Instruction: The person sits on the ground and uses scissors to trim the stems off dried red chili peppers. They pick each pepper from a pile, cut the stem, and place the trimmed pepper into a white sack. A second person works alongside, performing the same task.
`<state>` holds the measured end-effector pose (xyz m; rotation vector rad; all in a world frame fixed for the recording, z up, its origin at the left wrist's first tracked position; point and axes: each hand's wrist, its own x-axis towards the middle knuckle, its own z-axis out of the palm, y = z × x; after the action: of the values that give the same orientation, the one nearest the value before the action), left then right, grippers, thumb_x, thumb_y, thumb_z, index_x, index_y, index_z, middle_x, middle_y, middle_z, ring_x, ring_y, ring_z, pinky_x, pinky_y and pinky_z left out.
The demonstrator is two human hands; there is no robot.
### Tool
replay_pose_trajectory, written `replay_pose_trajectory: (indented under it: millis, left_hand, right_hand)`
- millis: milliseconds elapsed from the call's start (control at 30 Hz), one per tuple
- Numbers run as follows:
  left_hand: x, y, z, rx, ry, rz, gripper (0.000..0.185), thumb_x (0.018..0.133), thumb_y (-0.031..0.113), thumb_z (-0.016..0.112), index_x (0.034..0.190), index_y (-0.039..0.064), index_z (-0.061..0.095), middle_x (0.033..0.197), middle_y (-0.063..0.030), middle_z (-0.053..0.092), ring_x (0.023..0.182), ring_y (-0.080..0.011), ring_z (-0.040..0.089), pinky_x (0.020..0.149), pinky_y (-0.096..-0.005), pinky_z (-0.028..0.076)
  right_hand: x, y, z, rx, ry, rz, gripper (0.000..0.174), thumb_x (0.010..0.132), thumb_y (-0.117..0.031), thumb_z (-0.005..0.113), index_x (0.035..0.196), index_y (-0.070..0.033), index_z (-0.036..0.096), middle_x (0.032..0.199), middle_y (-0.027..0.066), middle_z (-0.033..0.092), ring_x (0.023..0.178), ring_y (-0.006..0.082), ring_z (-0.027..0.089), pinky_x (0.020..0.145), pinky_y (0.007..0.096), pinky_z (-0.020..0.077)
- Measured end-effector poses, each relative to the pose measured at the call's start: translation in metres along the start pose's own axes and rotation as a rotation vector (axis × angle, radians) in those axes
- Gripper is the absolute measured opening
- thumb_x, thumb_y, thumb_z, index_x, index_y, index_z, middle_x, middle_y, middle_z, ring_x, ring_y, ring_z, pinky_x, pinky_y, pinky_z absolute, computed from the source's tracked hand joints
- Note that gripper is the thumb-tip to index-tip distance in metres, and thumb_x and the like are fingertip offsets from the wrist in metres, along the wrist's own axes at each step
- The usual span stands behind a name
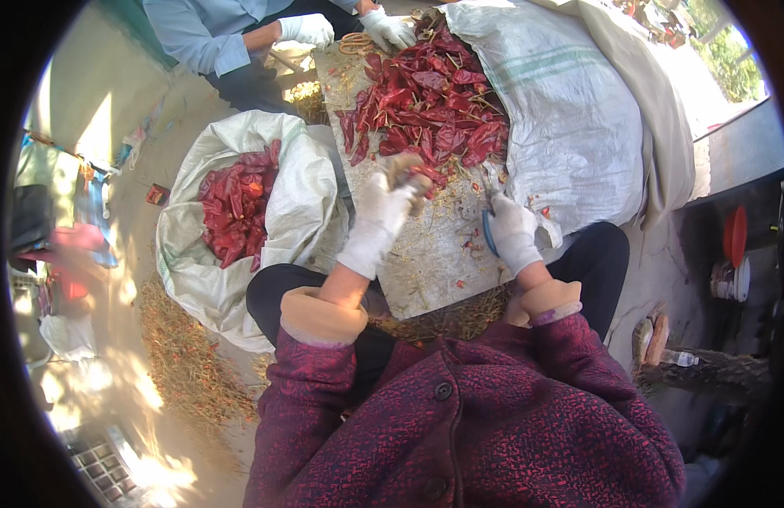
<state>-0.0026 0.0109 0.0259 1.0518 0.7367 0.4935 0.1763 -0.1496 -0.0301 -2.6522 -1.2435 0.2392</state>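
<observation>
A heap of dried red chili peppers [436,101] spreads over the far part of a pale board [417,279] between my knees. My left hand [380,206], in a white glove with dirty fingers, grips a red pepper [435,176] just in front of the heap; motion blurs the fingertips. In my gloved right hand [515,227] is a pair of scissors [489,233] with blue handles, their blades pointing towards the heap. Whether the blades are apart cannot be made out. Cut stems, seeds and small red scraps litter the board around both hands.
To the left stands an open white woven sack [303,197] holding red peppers [236,197]. Another white sack [563,120] lies on the right, its mouth at the heap. Across the board, a co-worker's gloved hand [387,28] touches peppers near orange-handled scissors [355,43]. Stems [189,355] cover the floor.
</observation>
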Motion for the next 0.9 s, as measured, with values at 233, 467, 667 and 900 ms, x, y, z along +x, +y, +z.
replay_pose_trajectory:
  millis: [233, 467, 667, 900]
  left_hand:
    - [0.005, 0.020, -0.036, -0.044, 0.194, 0.214, 0.021, 0.096, 0.016, 0.071, 0.115, 0.006, 0.069, 0.094, 0.0002, 0.067, 0.064, -0.0051, 0.057, 0.050, -0.0220, 0.054]
    - [0.015, 0.009, -0.028, -0.047, 0.083, 0.100, 0.010, 0.099, 0.011, 0.065, 0.106, 0.004, 0.068, 0.092, -0.0030, 0.069, 0.070, -0.0080, 0.063, 0.061, -0.0215, 0.049]
    - [0.011, -0.006, -0.005, 0.950, 0.013, 0.275, 0.006, 0.098, 0.005, 0.061, 0.102, 0.001, 0.063, 0.101, -0.0080, 0.069, 0.084, -0.0170, 0.066, 0.077, -0.0295, 0.056]
    - [0.023, -0.048, 0.012, 1.247, -0.195, 0.583, 0.065, 0.087, 0.005, 0.068, 0.148, 0.011, 0.047, 0.133, -0.0164, 0.062, 0.107, -0.0368, 0.068, 0.089, -0.0440, 0.056]
  right_hand:
    - [0.028, -0.008, 0.008, -0.270, -0.092, -0.056, 0.033, 0.092, -0.037, 0.066, 0.116, -0.015, 0.068, 0.113, 0.0121, 0.069, 0.100, 0.0333, 0.071, 0.082, 0.0485, 0.0565]
    - [0.065, -0.057, 0.042, -0.123, -0.033, -0.158, 0.045, 0.090, -0.043, 0.069, 0.126, -0.017, 0.068, 0.119, 0.0142, 0.067, 0.110, 0.0334, 0.066, 0.089, 0.0467, 0.0543]
    - [0.045, -0.043, 0.019, 0.146, -0.026, -0.089, 0.046, 0.091, -0.044, 0.067, 0.117, -0.007, 0.069, 0.104, 0.0182, 0.070, 0.096, 0.0366, 0.069, 0.084, 0.0469, 0.0538]
    - [0.021, -0.036, -0.028, 0.231, -0.066, -0.306, 0.038, 0.090, -0.030, 0.072, 0.116, -0.004, 0.069, 0.106, 0.0176, 0.072, 0.094, 0.0325, 0.071, 0.083, 0.0403, 0.0552]
